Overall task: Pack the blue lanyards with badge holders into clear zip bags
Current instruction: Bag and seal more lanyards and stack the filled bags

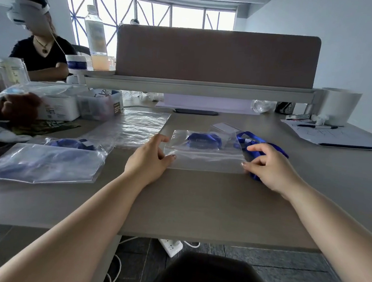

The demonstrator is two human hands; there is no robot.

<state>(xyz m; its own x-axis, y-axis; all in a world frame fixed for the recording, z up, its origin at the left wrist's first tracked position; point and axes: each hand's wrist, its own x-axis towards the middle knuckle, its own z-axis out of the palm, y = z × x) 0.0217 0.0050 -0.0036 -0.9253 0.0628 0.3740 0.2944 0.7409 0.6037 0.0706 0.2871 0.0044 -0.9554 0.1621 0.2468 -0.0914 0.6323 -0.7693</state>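
Observation:
A clear zip bag [203,157] lies flat on the desk in front of me, with a folded blue lanyard [204,140] inside its far half. My left hand [151,160] pinches the bag's left edge between thumb and fingers. My right hand [269,167] pinches the right edge in the same way. A second blue lanyard [250,140] lies loose on the desk under and behind my right hand, with a clear badge holder [224,128] beside it. At the left lie packed bags [45,163] with blue lanyards inside.
A stack of clear bags [137,123] lies left of centre. Boxes, jars and a bottle [96,38] crowd the back left, where another person sits. A brown partition [216,56] closes the back. Papers with pens [328,134] and a white cup [339,106] lie at the right.

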